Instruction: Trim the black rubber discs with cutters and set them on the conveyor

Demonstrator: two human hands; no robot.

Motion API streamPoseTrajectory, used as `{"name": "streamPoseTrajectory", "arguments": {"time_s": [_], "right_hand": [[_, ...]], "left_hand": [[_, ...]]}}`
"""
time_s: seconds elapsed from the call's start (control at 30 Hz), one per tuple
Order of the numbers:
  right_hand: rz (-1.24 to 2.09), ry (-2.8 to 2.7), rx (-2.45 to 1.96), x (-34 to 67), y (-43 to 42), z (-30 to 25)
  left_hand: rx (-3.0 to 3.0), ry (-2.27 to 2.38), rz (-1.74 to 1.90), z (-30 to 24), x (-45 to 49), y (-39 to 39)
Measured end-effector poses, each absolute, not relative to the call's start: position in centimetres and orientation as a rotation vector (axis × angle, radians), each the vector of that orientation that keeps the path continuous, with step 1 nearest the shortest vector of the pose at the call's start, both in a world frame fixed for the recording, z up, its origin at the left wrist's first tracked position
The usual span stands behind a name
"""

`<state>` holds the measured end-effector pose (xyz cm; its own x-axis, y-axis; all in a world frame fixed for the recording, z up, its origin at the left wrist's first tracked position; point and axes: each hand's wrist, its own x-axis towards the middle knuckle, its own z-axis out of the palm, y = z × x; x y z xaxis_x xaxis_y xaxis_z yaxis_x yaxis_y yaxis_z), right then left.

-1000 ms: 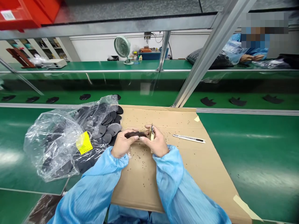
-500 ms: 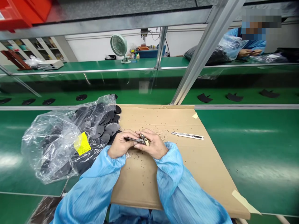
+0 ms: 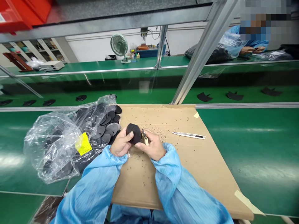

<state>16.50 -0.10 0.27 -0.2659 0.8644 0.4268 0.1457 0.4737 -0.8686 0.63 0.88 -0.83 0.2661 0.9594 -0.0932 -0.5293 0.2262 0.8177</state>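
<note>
My left hand is closed on a round black plastic disc, its thumb across the broad face, which is turned up towards me. Close by on the right, my right hand grips a small hand tool with a metal head and a cream handle, perhaps nippers; the fingers hide much of it. My right thumb reaches the disc's lower edge. Under both hands lies a brown cardboard sheet strewn with tiny black bits. A slim utility knife rests on it to the right.
To the left, a clear plastic bag with a yellow label spills black discs beside the cardboard. Beyond are a green belt with dark parts and a slanted metal post. A co-worker's hands show at the far right.
The black disc has turned from nearly edge-on to face-up towards me. My right hand, still holding the tool, has come slightly away from my left fingers.
</note>
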Motion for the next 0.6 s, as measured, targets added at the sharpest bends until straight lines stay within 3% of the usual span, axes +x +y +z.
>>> {"name": "streamPoseTrajectory", "arguments": {"time_s": [0.13,0.6], "right_hand": [[0.918,-1.715,-0.871,16.4,-0.3,0.2],[0.344,-1.932,-0.919,16.2,-0.3,-1.2]], "left_hand": [[0.572,0.695,1.018,-0.7,0.7,1.0],[0.498,0.745,0.924,-1.3,1.2,0.6]]}}
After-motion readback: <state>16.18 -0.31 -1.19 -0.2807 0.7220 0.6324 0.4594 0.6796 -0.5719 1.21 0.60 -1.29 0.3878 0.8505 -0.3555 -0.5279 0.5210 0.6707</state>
